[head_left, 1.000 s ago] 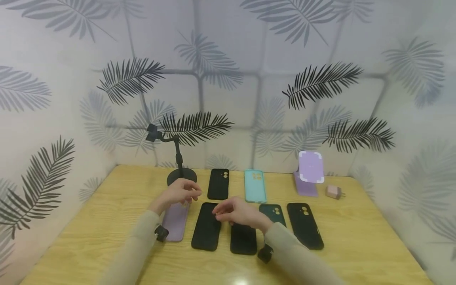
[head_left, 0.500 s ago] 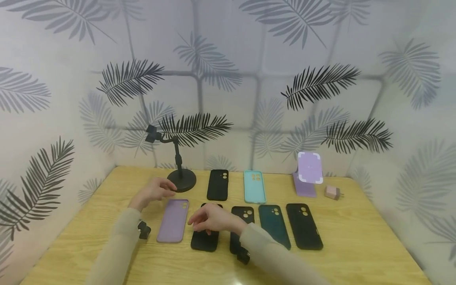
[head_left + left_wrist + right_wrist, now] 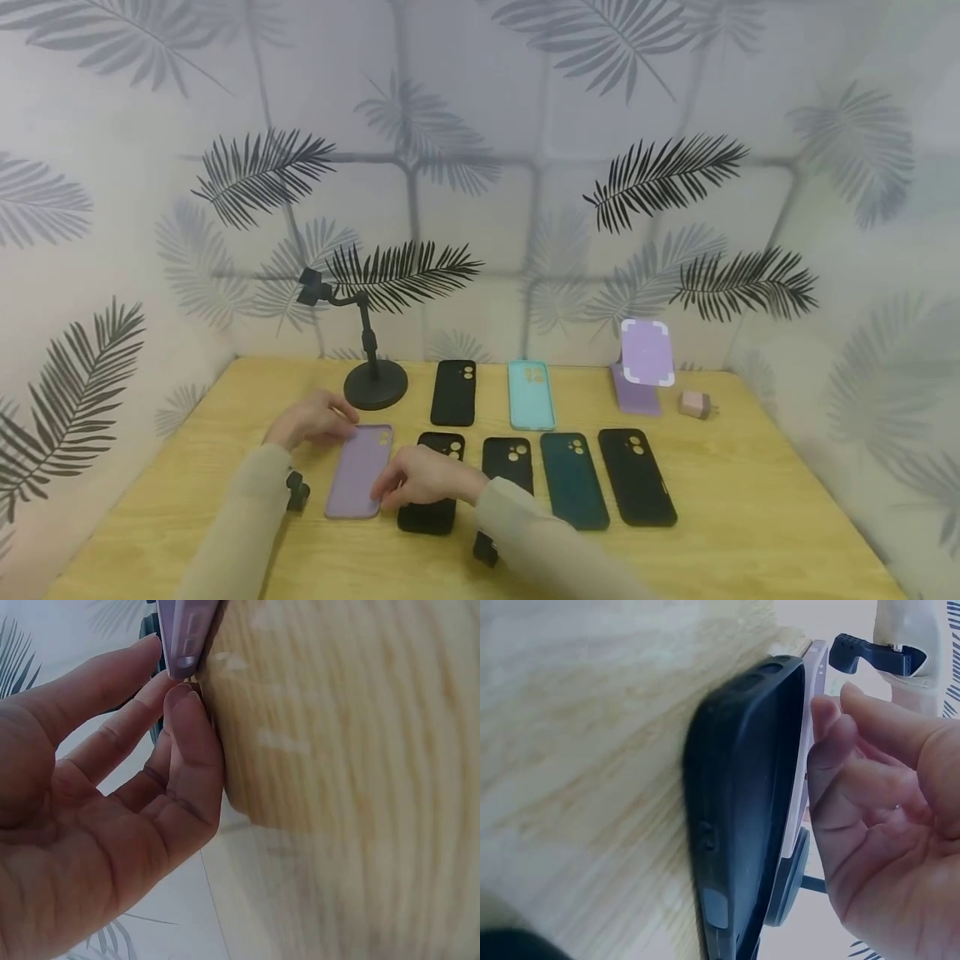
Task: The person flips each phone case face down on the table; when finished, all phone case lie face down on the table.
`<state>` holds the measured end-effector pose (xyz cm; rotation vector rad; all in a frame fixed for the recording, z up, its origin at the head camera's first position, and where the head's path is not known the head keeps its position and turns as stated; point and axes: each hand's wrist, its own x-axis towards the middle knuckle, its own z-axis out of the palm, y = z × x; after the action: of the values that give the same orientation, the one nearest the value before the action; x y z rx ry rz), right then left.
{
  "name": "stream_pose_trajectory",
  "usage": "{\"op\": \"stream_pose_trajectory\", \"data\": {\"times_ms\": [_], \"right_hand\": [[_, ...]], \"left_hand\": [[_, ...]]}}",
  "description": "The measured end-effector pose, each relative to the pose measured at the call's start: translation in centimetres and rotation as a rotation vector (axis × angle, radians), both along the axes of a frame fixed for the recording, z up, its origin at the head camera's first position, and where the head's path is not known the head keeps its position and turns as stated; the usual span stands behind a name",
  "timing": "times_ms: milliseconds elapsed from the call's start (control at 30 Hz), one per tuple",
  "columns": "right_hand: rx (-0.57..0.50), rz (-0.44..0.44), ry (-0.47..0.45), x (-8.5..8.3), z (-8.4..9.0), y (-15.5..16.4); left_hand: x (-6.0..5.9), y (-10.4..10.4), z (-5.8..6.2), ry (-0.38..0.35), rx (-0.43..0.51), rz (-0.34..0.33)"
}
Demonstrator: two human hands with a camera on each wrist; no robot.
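Observation:
A lilac phone case [image 3: 358, 472] lies flat on the wooden table [image 3: 750, 500], leftmost in the front row. My left hand [image 3: 330, 417] rests at its far left corner, fingers nearly straight; in the left wrist view my fingertips [image 3: 184, 701] touch the lilac case's corner [image 3: 184, 634]. My right hand [image 3: 390, 493] reaches over a black case [image 3: 431, 517], and its loosely curled fingertips [image 3: 832, 731] touch the lilac case's right edge [image 3: 815, 690]. The black case [image 3: 742, 810] lies just beside that edge. Neither hand holds anything.
Front row, rightwards: another black case [image 3: 507, 461], a dark green one [image 3: 573, 482], a black one [image 3: 636, 477]. Behind stand a black phone stand [image 3: 373, 385], a black case [image 3: 453, 392], a teal case [image 3: 531, 394], a lilac stand [image 3: 643, 368] and a pink charger [image 3: 693, 404].
Both hands moved left and down toward the lilac case. The left hand dropped from near the stand's base to the case's far corner; the right slid across the black case to its edge.

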<state>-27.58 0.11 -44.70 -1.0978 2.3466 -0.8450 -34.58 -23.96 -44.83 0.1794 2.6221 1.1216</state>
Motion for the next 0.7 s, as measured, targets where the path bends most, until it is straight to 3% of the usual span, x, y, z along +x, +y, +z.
{"op": "stream_pose_trajectory", "data": {"times_ms": [133, 400, 567, 700], "right_hand": [[0.034, 0.016, 0.049, -0.1, 0.0, -0.4], [0.062, -0.001, 0.036, 0.5, -0.4, -0.5], [0.064, -0.016, -0.005, 0.5, -0.2, -0.5], [0.053, -0.057, -0.096, 0.4, 0.0, -0.5]], "left_hand": [[-0.1, 0.2, -0.1, 0.013, -0.014, 0.024], [-0.2, 0.7, -0.6, 0.000, -0.052, 0.081], [-0.5, 0.3, -0.9, 0.019, -0.016, 0.035], [-0.7, -0.7, -1.0, -0.040, 0.122, -0.045]]}}
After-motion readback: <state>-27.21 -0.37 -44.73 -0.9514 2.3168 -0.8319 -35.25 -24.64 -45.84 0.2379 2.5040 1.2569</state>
